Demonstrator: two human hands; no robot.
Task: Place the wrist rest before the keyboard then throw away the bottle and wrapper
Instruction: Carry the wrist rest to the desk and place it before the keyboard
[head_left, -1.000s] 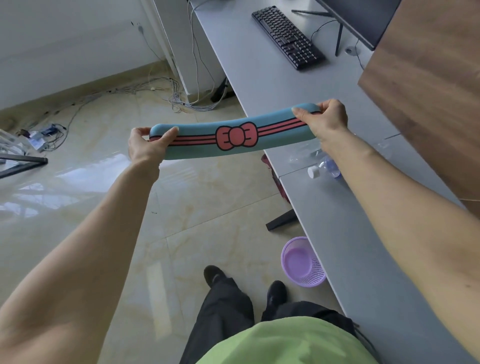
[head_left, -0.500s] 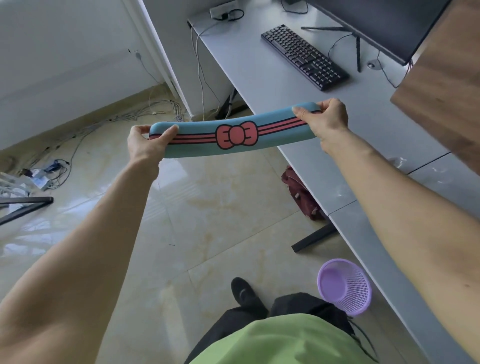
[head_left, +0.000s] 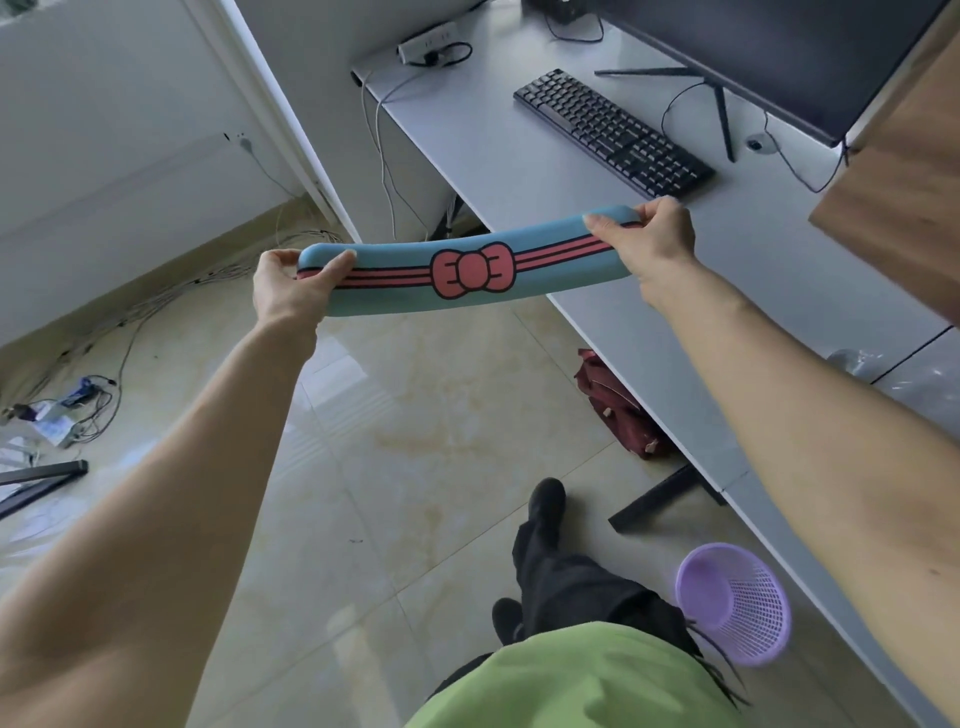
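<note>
A long blue wrist rest (head_left: 470, 265) with a pink bow and stripes hangs level in the air, off the desk's left edge. My left hand (head_left: 293, 286) grips its left end and my right hand (head_left: 652, 239) grips its right end. The black keyboard (head_left: 610, 132) lies on the grey desk (head_left: 493, 156) beyond my right hand, in front of a dark monitor (head_left: 769, 47). A crumpled clear wrapper (head_left: 852, 361) shows at the desk's right edge, partly behind my right arm. The bottle is hidden.
A purple mesh waste basket (head_left: 735, 603) stands on the tiled floor beside the desk, near my feet. A dark red bag (head_left: 615, 405) lies under the desk edge. A wooden panel (head_left: 904, 197) rises at the right. Loose cables (head_left: 156, 306) trail along the wall at left.
My view has shifted toward the keyboard and monitor, which now sit lower and larger in the frame. The bottle has gone out of sight behind my right arm. Both hands still hold the wrist rest.
</note>
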